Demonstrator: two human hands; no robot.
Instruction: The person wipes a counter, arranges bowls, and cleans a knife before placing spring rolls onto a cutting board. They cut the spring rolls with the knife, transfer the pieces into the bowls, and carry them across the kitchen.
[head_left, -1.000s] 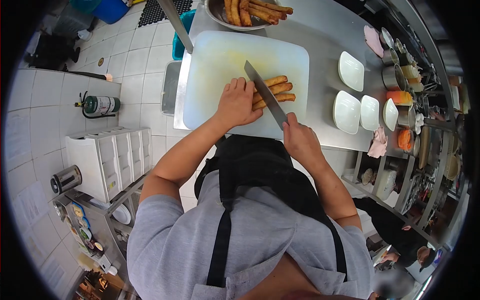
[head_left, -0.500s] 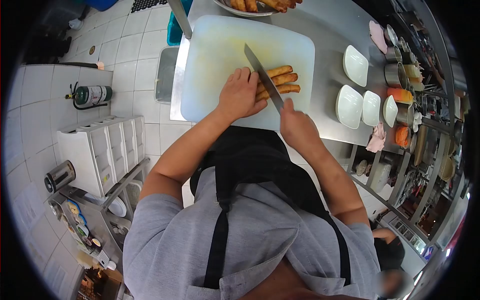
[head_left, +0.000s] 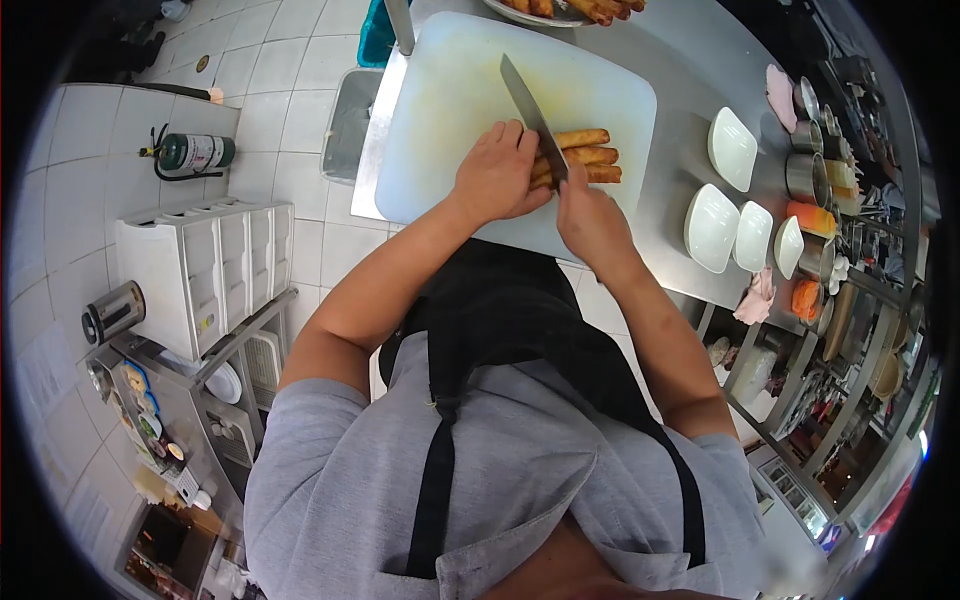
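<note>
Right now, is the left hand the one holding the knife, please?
No, the right hand holds the knife, while the left hand steadies the fried rolls.

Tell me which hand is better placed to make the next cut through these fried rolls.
Probably the right hand: it grips the knife, whose blade crosses the fried rolls. The left hand holds the rolls beside the blade, so it seems better placed to steady them.

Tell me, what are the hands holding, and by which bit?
The right hand holds the knife by its handle end. The left hand holds the golden rolls at their parts left of the knife.
</note>
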